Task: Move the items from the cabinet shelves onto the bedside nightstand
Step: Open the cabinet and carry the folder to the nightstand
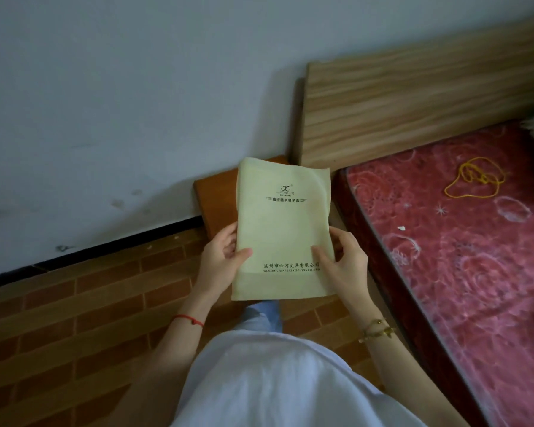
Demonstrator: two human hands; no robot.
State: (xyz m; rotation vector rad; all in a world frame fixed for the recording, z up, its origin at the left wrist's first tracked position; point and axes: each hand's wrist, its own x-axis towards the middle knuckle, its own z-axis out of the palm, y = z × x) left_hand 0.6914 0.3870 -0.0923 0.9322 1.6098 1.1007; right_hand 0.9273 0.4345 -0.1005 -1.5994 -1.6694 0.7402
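Observation:
A pale yellow-green fabric pouch (282, 223) with dark printed lettering is held flat in front of me with both hands. My left hand (224, 255) grips its lower left edge, thumb on top. My right hand (341, 261) grips its lower right edge, thumb on the print. Behind and below the pouch is the orange-brown wooden nightstand (218, 201), set in the corner between the wall and the bed; the pouch hides most of its top. The cabinet is out of view.
The bed with a red patterned mattress (463, 257) runs along the right, with a striped wooden headboard (413, 100) against the wall. A yellow cord (475, 180) lies on the mattress. Brick-patterned floor (74, 318) spreads to the left.

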